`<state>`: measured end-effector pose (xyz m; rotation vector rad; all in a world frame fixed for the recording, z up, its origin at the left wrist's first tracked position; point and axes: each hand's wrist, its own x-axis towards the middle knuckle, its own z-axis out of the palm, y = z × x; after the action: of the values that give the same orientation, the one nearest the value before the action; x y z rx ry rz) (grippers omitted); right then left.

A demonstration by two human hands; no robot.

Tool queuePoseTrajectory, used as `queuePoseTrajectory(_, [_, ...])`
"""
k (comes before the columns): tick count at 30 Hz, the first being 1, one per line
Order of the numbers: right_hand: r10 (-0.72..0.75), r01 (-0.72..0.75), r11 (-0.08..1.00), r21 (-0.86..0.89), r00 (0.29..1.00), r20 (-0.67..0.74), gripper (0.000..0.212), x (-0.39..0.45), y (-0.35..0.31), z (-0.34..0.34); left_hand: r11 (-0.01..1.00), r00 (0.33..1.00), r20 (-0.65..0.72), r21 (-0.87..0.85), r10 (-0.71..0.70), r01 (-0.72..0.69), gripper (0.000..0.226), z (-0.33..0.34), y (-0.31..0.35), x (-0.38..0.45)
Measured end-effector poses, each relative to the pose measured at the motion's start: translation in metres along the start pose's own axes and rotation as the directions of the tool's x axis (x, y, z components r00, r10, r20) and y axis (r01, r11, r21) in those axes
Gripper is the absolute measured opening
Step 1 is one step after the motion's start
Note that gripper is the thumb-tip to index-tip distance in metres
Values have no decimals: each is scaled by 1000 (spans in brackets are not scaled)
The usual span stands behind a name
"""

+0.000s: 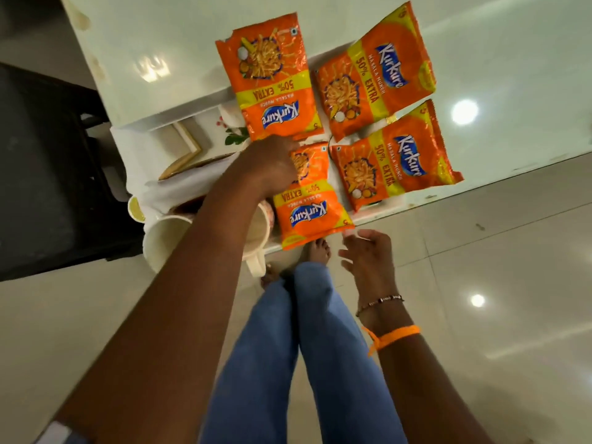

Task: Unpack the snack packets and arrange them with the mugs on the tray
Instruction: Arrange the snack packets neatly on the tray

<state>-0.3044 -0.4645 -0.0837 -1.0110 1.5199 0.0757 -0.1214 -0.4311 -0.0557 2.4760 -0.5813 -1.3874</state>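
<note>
Four Kurkure packets, all crinkly glossy orange foil with a yellow "50% EXTRA" band, are laid out in a rough two-by-two on the tray [198, 105], which is a white, shallow, rectangular thing with a raised rim and a little flower print showing at its far end. Taking the tray as the landmark: the far-left packet [272, 78] lies flat over the tray's far end, logo facing the person. The near-left packet [312, 200] sits at the tray's near end, its bottom edge hanging just past the rim. The far-right packet [378, 72] and near-right packet [397, 165] lie beside the tray's right side on the shiny white desk [512, 59], turned the other way, corners overlapping a bit.

Left hand [275, 165] is down on the tray between the two left packets, palm down, fingers resting on the top of the near-left one (can't tell if that grip is pinching it or just pressing, fingers are hidden). Right hand [368, 254] hovers just off the tray's near end, fingers spread wide, holding nothing, with an orange thread and a bead bracelet on the wrist.

A cream plastic mug [166, 241] with a smooth round mouth lies tipped at the tray's near-left corner, nothing visible inside. Crumpled white cloth [134, 155] and a gold-edged frame [185, 145] sit on the tray's left part.
</note>
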Motion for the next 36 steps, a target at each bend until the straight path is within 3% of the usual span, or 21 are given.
queuePoseTrajectory(2, [58, -59, 998, 19, 998, 12, 19, 3, 2, 13, 991, 994, 72, 98, 79, -86, 58, 7, -1, 3])
queuePoseTrajectory(4, [14, -14, 999, 49, 1000, -13, 22, 7, -1, 20, 968, 987, 114, 208, 117, -138, 65, 18, -3, 6])
queuePoseTrajectory(9, [-80, 84, 991, 104, 996, -40, 31, 7, -10, 10, 898, 995, 86, 432, 51, -83, 64, 43, -4, 5])
queuePoseTrajectory(12, [-50, 43, 981, 190, 998, 32, 29, 1, -7, -3, 882, 995, 94, 466, 37, -77, 61, 57, 0, 4])
queuePoseTrajectory(16, [-40, 32, 990, 136, 997, 64, 27, -5, 0, -8, 888, 994, 109, 455, 22, -70, 67, 65, 5, -2])
queuePoseTrajectory(19, [-57, 57, 998, 1, 997, 44, 32, -5, 6, -13, 935, 990, -25, 333, 137, -122, 63, 65, 10, -18])
queuePoseTrajectory(22, [-126, 119, 981, -156, 991, -39, 40, -3, 11, -22, 962, 914, -302, 39, 270, -271, 42, 71, 12, -53])
queuePoseTrajectory(25, [-205, 179, 962, -207, 973, -109, 30, 5, 6, -35, 893, 881, -424, -285, 208, -348, 19, 94, -2, -103])
queuePoseTrajectory(27, [-213, 193, 971, -143, 968, -134, 9, 14, -1, -43, 840, 944, -325, -493, 64, -226, 21, 119, -24, -130])
queuePoseTrajectory(29, [-208, 206, 978, -29, 967, -144, 12, 23, -9, -46, 707, 973, -172, -707, -151, -15, 30, 141, -54, -144])
queuePoseTrajectory(31, [-232, 236, 972, 17, 964, -129, 23, 32, -16, -45, 350, 920, -12, -927, -391, 137, 30, 152, -84, -147])
queuePoseTrajectory(33, [-262, 261, 965, -30, 960, -103, 34, 40, -22, -42, 0, 839, 73, -996, -539, 86, 23, 150, -112, -143])
queuePoseTrajectory(34, [-268, 265, 963, -51, 958, -96, 37, 44, -24, -40, -96, 813, 55, -995, -579, -1, 21, 147, -127, -139])
queuePoseTrajectory(36, [-271, 265, 962, -61, 958, -100, 39, 50, -27, -34, -176, 783, -38, -967, -621, -187, 22, 139, -151, -130])
